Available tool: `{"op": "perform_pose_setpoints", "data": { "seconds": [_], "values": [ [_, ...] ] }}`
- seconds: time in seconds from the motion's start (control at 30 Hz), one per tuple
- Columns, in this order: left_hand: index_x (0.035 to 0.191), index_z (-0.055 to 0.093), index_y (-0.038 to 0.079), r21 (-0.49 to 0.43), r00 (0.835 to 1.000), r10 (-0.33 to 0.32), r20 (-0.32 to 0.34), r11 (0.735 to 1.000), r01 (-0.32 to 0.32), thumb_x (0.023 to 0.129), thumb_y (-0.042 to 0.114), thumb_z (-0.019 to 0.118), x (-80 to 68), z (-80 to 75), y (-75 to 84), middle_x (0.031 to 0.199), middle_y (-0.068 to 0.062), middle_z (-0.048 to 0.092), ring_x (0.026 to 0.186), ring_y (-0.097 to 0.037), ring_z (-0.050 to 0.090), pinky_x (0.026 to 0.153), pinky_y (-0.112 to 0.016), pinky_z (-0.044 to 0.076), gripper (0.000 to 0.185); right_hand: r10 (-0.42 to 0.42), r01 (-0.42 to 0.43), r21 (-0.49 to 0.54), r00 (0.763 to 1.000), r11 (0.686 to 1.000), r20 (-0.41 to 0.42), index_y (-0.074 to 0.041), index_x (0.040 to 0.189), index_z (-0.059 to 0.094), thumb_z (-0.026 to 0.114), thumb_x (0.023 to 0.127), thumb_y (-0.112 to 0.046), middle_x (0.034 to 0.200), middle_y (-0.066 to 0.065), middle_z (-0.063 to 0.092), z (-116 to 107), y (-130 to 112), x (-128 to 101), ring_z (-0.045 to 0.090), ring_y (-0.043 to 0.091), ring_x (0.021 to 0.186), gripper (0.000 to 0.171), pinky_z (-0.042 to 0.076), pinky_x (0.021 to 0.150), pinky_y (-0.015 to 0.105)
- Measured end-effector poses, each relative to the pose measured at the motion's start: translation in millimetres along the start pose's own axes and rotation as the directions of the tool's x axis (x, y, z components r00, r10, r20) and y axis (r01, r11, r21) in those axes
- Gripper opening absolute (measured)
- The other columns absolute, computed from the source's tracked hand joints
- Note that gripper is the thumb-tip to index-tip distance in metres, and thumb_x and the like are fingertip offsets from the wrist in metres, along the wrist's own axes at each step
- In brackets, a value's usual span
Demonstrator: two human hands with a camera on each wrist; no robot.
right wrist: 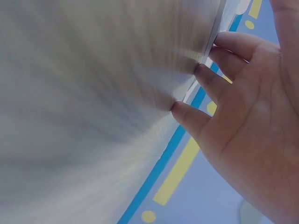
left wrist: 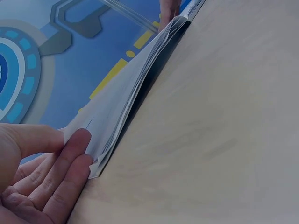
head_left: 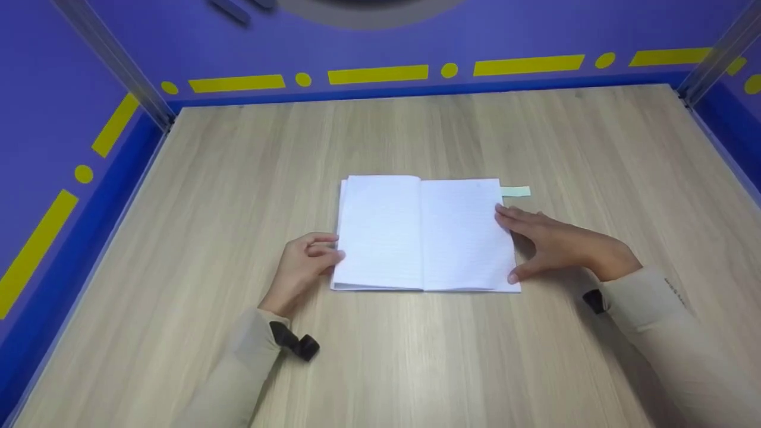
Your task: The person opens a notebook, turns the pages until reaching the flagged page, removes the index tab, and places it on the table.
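Lying open at the centre of the head frame, the notebook (head_left: 423, 233) sits flat on the table (head_left: 238, 178). Your left hand (head_left: 303, 264) touches its left edge, fingers loosely curled against the page stack; the left wrist view shows fingertips (left wrist: 79, 144) at the corner of the pages, pinching nothing. Your right hand (head_left: 550, 244) lies at the right edge with fingers nearly straight, tips touching the page edge. A pale green tab (head_left: 516, 191) pokes out at the notebook's upper right
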State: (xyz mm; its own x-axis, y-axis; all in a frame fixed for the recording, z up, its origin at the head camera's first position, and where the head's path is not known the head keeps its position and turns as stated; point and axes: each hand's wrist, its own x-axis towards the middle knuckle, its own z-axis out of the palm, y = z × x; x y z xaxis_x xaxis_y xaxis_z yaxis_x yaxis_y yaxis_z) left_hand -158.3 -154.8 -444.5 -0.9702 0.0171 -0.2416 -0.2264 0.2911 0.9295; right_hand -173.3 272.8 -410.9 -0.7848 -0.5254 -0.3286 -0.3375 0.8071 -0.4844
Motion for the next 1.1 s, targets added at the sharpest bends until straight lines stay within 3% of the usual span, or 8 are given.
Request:
{"op": "perform_pose_setpoints", "data": {
  "seconds": [0.53, 0.77, 0.93, 1.1],
  "values": [
    [0.119, 0.064, 0.006, 0.003, 1.000, 0.014, 0.004, 1.000, -0.014, 0.083, 0.010, 0.073, 1.5, 1.7, 0.7, 0.098, -0.012, 0.073, 0.088, -0.017, 0.069, 0.074, -0.029, 0.057, 0.037, 0.030, -0.032, -0.056, 0.999, 0.998, -0.033, -0.009, 0.153, 0.021, 0.067, 0.075, -0.066, 0.162, 0.009, 0.012, -0.5, -3.6, 0.5, 0.013, 0.038, 0.147, 0.107, 0.018, 0.115, 0.057],
    [0.120, 0.063, 0.009, 0.010, 1.000, -0.001, -0.008, 1.000, 0.001, 0.084, 0.012, 0.072, 1.2, -0.2, 3.9, 0.108, -0.010, 0.070, 0.098, -0.020, 0.067, 0.081, -0.030, 0.057, 0.037, 0.011, -0.015, -0.081, 0.998, 0.997, -0.056, -0.009, 0.152, 0.022, 0.062, 0.078, -0.068, 0.162, 0.010, 0.014, 0.8, -4.9, -0.5, 0.014, 0.035, 0.148, 0.104, 0.019, 0.115, 0.057],
    [0.119, 0.063, 0.007, 0.030, 0.996, 0.082, -0.042, 0.996, -0.081, 0.084, 0.009, 0.071, 1.2, -3.0, 7.9, 0.118, -0.010, 0.067, 0.108, -0.022, 0.063, 0.091, -0.032, 0.053, 0.036, 0.005, -0.010, -0.084, 0.998, 0.996, -0.061, -0.007, 0.152, 0.023, 0.062, 0.078, -0.067, 0.161, 0.010, 0.016, 1.5, -4.5, 0.5, 0.015, 0.034, 0.148, 0.102, 0.020, 0.115, 0.056],
    [0.117, 0.065, 0.009, 0.063, 0.978, 0.197, -0.066, 0.979, -0.193, 0.085, 0.011, 0.072, -1.4, -3.0, 14.2, 0.117, -0.008, 0.066, 0.109, -0.021, 0.062, 0.097, -0.034, 0.050, 0.033, 0.004, -0.009, -0.083, 0.998, 0.997, -0.060, -0.007, 0.152, 0.023, 0.062, 0.079, -0.067, 0.161, 0.011, 0.016, 1.6, -4.1, -0.1, 0.015, 0.034, 0.148, 0.102, 0.019, 0.115, 0.056]
  ]
}}
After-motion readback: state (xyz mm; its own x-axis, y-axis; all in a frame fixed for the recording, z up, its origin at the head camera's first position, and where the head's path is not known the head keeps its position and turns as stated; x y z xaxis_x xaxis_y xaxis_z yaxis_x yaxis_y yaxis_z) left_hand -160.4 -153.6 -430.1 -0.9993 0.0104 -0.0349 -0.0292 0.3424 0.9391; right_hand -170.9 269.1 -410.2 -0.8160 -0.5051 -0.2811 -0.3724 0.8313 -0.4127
